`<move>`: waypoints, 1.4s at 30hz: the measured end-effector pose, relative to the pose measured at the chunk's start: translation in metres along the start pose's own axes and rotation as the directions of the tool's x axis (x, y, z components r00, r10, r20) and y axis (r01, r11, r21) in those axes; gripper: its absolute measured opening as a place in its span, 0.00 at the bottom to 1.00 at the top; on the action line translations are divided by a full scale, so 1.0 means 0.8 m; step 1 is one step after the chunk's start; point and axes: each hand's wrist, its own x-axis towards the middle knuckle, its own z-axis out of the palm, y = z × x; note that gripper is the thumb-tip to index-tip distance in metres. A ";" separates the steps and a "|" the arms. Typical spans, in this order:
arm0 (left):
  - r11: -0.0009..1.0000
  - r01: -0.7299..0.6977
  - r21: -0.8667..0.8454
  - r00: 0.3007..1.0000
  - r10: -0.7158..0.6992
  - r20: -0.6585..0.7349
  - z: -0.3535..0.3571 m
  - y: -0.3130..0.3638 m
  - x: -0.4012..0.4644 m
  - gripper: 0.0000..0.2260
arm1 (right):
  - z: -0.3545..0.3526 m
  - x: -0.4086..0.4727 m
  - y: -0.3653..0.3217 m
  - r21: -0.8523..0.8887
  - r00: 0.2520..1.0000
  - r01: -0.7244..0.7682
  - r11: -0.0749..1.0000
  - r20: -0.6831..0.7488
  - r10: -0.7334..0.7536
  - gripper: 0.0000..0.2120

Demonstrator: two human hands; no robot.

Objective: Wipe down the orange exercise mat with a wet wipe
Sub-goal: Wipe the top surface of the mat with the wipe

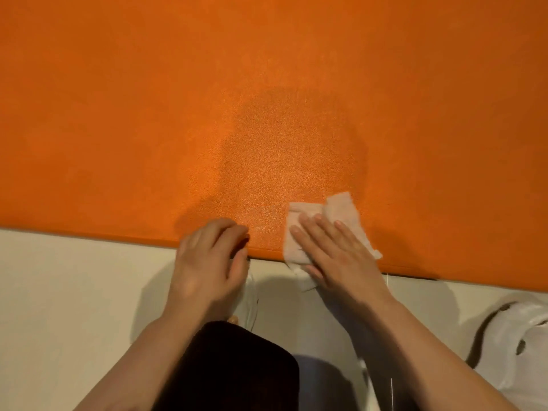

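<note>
My right hand (329, 247) lies flat on the wipe (338, 215), fingers straight and together, pressing it down on the mat (267, 84) close to the near edge. The wipe is crumpled and pale; one flap sticks out beyond my fingertips, and a corner hangs over the mat's edge beside my thumb. My left hand (207, 259) sits at the same edge, just left of the wipe and apart from it, its fingers curled loosely with the tips touching the mat and nothing held in them. The mat fills the upper part of the view, and a darker damp patch spreads on it above both hands. Below the mat is a cream floor (74, 292). My knee (237, 366), in dark cloth, shows between my forearms. A white plastic bag (516, 345) lies on the floor at the right, well apart from the wipe.
</note>
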 end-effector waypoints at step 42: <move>0.475 -0.860 0.186 0.430 0.480 0.764 0.087 0.222 0.087 0.22 | -0.191 -0.182 0.224 0.828 0.513 -0.509 0.236 0.072 0.856 0.15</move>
